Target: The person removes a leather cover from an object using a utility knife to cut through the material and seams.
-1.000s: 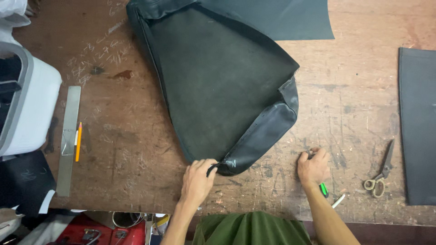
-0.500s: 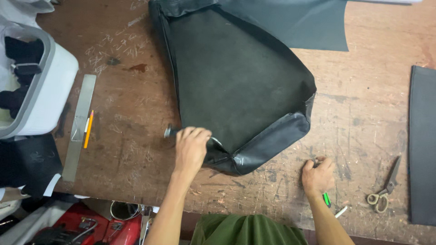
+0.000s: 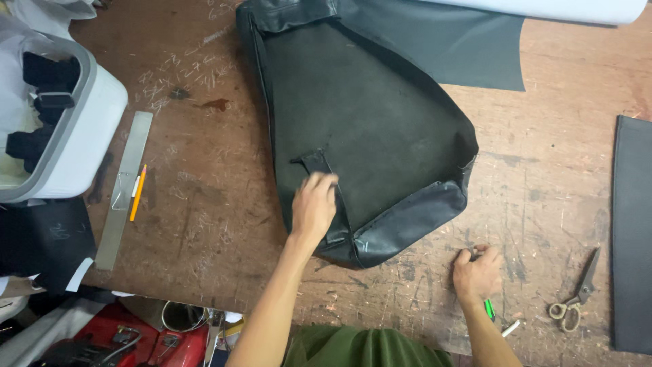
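Looking down, I saw the black cover (image 3: 367,129) lying flat mid-table (image 3: 204,204), inside face up, its rolled edge nearest me. My left hand (image 3: 314,206) lay on its near left edge, fingers pressing a folded strip (image 3: 319,163), not closed around anything. My right hand (image 3: 477,274) rested clenched on the wood right of the cover, gripping a green pen (image 3: 489,310); scissors (image 3: 576,293) lay further right, a ruler (image 3: 124,187) and pencil (image 3: 138,192) far left.

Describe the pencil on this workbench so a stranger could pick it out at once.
Start at the white bin on the wooden table's left edge. Just right of it lies a long metal ruler, and the pencil rests along the ruler's right edge. It is the only slim orange stick there, far from the green marker under the right hand.
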